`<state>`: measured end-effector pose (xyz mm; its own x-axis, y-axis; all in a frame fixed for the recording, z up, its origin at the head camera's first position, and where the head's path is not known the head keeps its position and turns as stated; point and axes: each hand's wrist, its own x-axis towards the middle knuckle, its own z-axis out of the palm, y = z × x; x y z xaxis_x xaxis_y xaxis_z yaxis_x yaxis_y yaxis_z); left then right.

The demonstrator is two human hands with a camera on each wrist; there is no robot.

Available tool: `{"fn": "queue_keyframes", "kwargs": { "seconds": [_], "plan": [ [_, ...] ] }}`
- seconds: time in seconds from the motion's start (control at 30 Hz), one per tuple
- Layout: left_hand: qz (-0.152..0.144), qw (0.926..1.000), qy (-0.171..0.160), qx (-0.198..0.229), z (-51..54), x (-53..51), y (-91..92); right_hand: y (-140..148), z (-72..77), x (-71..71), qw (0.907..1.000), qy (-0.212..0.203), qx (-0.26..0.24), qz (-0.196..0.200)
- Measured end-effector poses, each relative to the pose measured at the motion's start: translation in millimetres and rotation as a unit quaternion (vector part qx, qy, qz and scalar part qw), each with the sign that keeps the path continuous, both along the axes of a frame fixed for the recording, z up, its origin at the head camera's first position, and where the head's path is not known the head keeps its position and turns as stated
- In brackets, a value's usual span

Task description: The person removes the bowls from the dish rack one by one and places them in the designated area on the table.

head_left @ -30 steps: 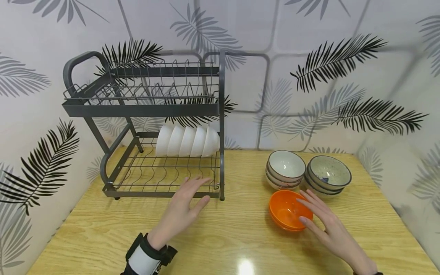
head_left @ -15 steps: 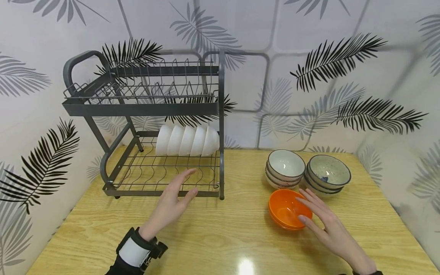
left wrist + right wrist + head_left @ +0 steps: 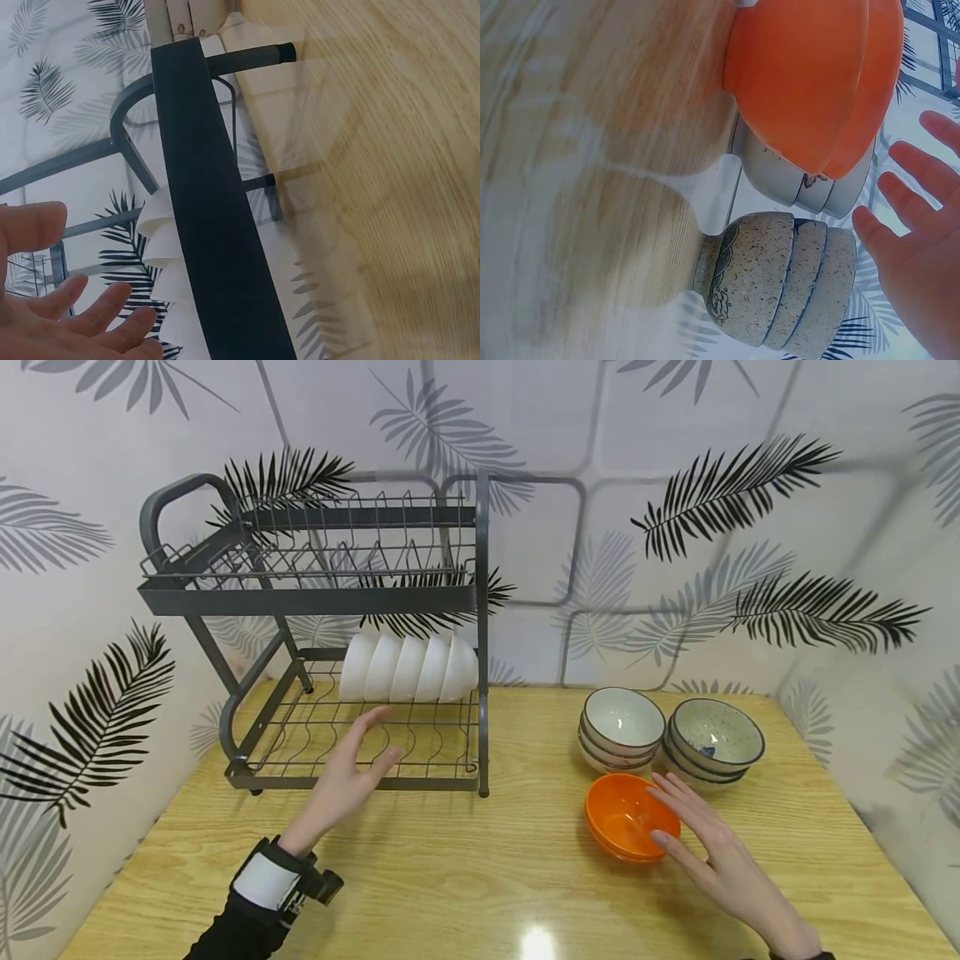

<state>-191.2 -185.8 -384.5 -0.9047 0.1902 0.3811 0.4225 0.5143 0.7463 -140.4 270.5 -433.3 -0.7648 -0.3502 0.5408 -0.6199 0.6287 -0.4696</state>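
Note:
My left hand (image 3: 341,777) hovers with fingers spread before the lower front bar of a dark two-tier dish rack (image 3: 352,783). Nothing is in it. Several white bowls (image 3: 408,668) stand on edge in a row on the rack's lower tier, beyond the hand. At the right, my right hand (image 3: 716,852) is held over the right rim of a nested stack of orange bowls (image 3: 630,814), its fingers extended. In the right wrist view the fingers (image 3: 919,202) show apart from the orange bowls (image 3: 802,75), gripping nothing.
Behind the orange bowls stand a stack of white dark-rimmed bowls (image 3: 622,722) and a stack of speckled bowls (image 3: 716,739). The rack's upper tier (image 3: 315,597) overhangs the white bowls. A patterned wall (image 3: 675,460) closes off the back of the wooden table (image 3: 480,885).
My left hand has drawn away to the left along the rack's front, its fingers still spread. The right hand and all the bowls have stayed in place.

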Motion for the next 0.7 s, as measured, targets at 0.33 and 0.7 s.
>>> {"fn": "queue_keyframes", "kwargs": {
  "seconds": [0.33,0.7],
  "plan": [
    [0.022,0.9888,-0.142,0.039,17.4,-19.8,-16.8,-1.6,-1.9,2.6,1.0,-0.01,0.003,0.001],
    [0.05,0.9769,-0.201,0.054,42.2,-46.1,-33.1,-2.1,-2.3,3.7,0.9999,-0.015,-0.006,0.004]
  ]
}}
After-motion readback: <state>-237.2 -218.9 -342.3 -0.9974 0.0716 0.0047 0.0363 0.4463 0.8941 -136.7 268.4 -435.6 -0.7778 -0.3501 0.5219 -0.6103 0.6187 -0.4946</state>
